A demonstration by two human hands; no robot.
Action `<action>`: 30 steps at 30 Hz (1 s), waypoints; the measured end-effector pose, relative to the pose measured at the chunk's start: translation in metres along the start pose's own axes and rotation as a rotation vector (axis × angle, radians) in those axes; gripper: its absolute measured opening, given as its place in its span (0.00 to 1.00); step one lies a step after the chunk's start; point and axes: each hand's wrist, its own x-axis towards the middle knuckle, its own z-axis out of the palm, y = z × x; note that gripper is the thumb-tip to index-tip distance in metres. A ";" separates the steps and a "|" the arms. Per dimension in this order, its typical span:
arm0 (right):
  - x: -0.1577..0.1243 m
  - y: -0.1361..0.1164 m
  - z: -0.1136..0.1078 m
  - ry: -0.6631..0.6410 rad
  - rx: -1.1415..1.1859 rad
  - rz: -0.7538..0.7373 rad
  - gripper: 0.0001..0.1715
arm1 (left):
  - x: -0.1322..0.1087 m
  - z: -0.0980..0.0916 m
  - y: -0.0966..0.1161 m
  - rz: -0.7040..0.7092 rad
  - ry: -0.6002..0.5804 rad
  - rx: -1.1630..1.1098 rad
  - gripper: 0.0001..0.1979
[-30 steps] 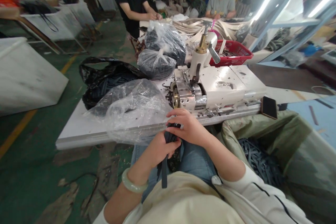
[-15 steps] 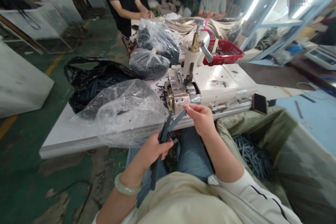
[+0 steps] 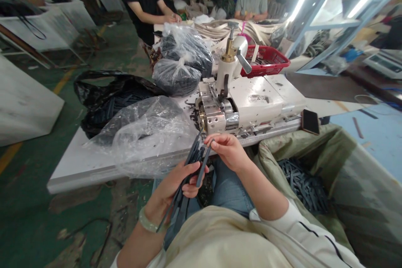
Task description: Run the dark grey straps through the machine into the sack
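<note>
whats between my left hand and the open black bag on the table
In the head view, a crumpled clear plastic bag lies between your left hand and the black bag, spread over the white table and its front edge.

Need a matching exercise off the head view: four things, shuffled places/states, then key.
1. Left hand
2. Right hand
3. Phone
4. Red basket

A. Beyond the white machine's upright post
B. Pinching a single strip
C. Dark screen, by the green sack's rim
D. Wrapped around a bundle of dark strips

Pairs: 1-D, 2-B, 3-C, 4-A
</note>
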 end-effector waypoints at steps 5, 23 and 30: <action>-0.005 0.007 0.009 -0.050 0.159 0.002 0.08 | 0.001 0.003 -0.002 0.073 -0.011 0.046 0.16; -0.015 0.036 0.009 -0.220 0.404 0.316 0.17 | 0.005 0.013 -0.002 0.277 0.361 0.309 0.17; -0.003 0.024 0.007 -0.061 0.353 0.243 0.19 | 0.008 0.006 0.001 0.275 0.383 0.214 0.17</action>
